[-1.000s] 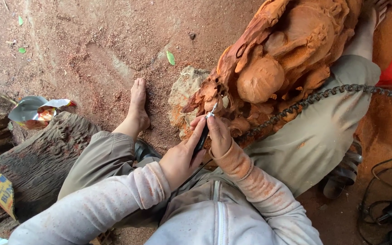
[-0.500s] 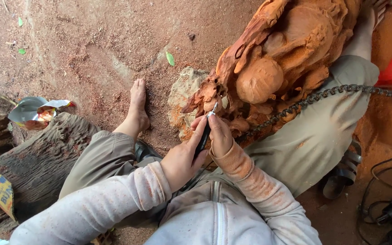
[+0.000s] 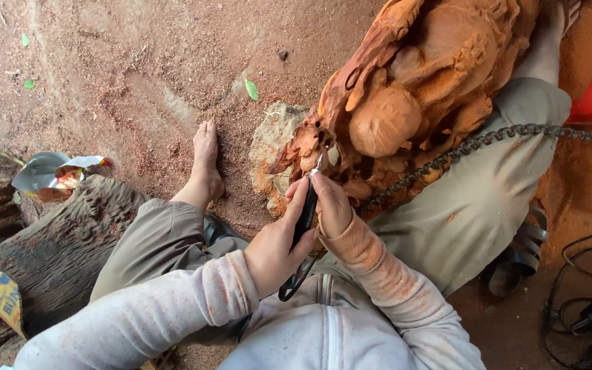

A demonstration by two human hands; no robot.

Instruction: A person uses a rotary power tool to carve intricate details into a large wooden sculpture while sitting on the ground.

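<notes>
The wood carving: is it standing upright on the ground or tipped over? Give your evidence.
Tipped: the wood carving leans across the person's trouser leg, with a chain slung beneath it.

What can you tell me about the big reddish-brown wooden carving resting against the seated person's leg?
The reddish-brown wooden carving looks like raw, unfinished wood with rounded lumps, folds and one smooth ball-like bulge, dusted with orange sawdust. It lies tilted across the person's trouser leg, its lower end near a pale rough stone. A flexible metal shaft runs along its lower edge. The slim black rotary tool, gripped by the left hand and steadied by the right hand, meets its lower end.
</notes>
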